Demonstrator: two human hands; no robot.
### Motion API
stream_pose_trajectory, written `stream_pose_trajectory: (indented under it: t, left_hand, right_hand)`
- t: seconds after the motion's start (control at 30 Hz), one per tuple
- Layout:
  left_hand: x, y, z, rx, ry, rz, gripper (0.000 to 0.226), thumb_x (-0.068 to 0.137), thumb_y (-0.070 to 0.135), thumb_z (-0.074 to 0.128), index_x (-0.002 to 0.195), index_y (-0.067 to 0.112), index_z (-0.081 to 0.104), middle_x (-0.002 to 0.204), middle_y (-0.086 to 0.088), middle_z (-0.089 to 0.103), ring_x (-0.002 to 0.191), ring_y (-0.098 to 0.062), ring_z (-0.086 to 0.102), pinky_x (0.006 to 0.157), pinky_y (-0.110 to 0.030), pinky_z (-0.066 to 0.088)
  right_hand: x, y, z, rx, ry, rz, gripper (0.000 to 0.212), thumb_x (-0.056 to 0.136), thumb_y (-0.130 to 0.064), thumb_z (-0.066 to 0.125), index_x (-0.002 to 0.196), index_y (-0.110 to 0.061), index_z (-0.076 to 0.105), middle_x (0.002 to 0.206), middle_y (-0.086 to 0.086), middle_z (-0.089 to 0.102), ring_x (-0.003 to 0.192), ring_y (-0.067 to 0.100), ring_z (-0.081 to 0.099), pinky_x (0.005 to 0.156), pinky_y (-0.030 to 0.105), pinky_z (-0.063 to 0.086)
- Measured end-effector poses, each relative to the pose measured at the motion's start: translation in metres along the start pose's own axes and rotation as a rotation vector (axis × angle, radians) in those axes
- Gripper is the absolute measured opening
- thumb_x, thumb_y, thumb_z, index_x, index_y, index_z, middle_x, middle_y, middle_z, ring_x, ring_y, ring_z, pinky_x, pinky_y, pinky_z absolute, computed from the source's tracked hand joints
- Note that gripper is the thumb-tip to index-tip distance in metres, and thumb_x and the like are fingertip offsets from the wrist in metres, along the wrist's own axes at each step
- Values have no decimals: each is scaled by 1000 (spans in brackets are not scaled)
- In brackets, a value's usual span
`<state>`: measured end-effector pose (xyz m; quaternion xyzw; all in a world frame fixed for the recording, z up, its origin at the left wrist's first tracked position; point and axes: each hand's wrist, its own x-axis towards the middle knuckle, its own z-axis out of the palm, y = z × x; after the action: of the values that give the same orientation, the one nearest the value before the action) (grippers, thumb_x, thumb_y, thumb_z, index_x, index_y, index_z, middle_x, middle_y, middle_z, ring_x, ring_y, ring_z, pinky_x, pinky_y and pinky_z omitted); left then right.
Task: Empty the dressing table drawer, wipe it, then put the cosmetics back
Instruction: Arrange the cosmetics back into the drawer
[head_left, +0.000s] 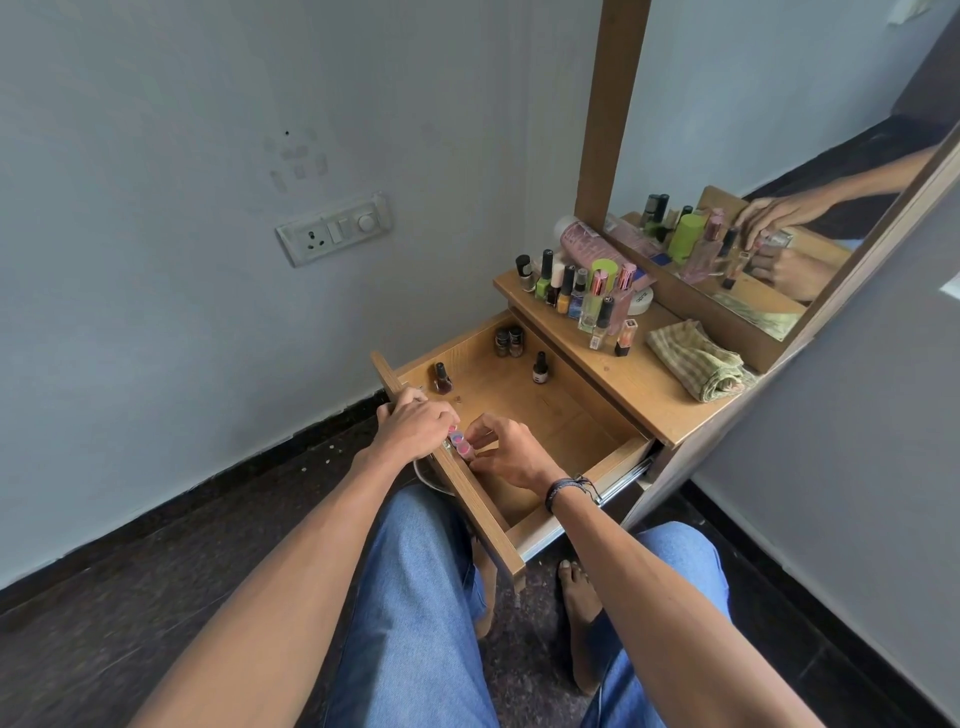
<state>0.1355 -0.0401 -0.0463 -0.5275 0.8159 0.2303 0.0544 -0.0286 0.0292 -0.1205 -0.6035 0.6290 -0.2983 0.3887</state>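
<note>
Open wood-grain drawer (561, 415); at its front-left rim, left hand (415, 423) grip curled on pink-capped tubes (460, 441); right hand (511, 457) grip pinches same tubes; inside drawer, 2 dark nail polish bottles (442, 378) + 2 small jars (509, 341) twd back; above drawer, desk (639, 384) w/ glass bottles (582, 291), folded checked cloth (696, 361).

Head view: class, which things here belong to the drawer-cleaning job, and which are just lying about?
Job: drawer, bottles inside it, pink-capped tubes pinched by the right hand, cosmetics on the tabletop, checked cloth.
Lying about: wall socket panel, mirror.
</note>
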Motion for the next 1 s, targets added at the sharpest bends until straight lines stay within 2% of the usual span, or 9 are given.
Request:
stream_pose_trajectory:
  t: [0.23,0.33,0.4,0.53,0.7,0.8,0.9,1.0]
  left_hand:
    - [-2,3,-4,-5,-24,-10,40,101,26,33,119,37,67,115,3,47,136,-14,24,106,-47,22]
    - [-3,4,-4,-16,-35,-12,39,100,27,35,117,38,68,119,3,50,135,-13,25,104,-46,22]
    - [-5,6,-7,-16,-38,-16,37,100,27,37,117,38,68,115,3,46,135,-14,25,105,-45,22]
    - [-7,9,-10,-1,-62,-20,35,99,29,41,119,37,68,113,1,38,135,-17,25,106,-44,22]
    - [-3,5,-9,-35,-96,-41,31,96,35,45,112,37,72,120,-1,36,133,-18,25,107,-45,21]
    - [2,1,-8,-60,-121,-57,29,90,42,48,105,37,73,122,-1,35,130,-19,27,103,-46,23]
    - [6,-3,-8,-59,-152,-63,35,86,53,45,109,42,70,124,-2,35,129,-22,29,101,-48,23]
    - [9,-6,-9,-54,-191,-63,42,82,59,42,113,46,67,128,-3,35,131,-24,26,96,-48,23]
  right_hand:
    - [1,2,-1,-59,-16,5,27,86,-8,77,107,-13,62,110,0,69,97,13,68,86,35,60]
    - [1,2,-1,-67,-37,9,29,86,-2,74,109,-14,61,112,0,70,99,13,69,84,28,59]
    - [0,1,-2,-71,-48,8,31,86,1,72,111,-13,61,115,1,69,101,15,69,84,25,59]
    - [-1,0,-2,-91,-63,1,33,87,0,71,114,-17,61,122,2,66,99,14,67,85,28,59]
    - [-3,-2,-3,-119,-52,-1,30,87,-3,73,112,-18,65,121,2,66,95,10,64,73,13,50]
    - [-4,-3,-4,-93,-58,5,29,87,-5,74,111,-18,65,120,3,67,96,12,66,75,15,53]
    - [-5,-3,-4,-80,-54,15,29,85,-7,74,109,-20,64,115,-1,67,89,5,64,78,19,55]
    - [-6,-4,-5,-57,-69,25,30,85,-6,74,108,-22,62,117,2,67,94,12,68,84,29,59]
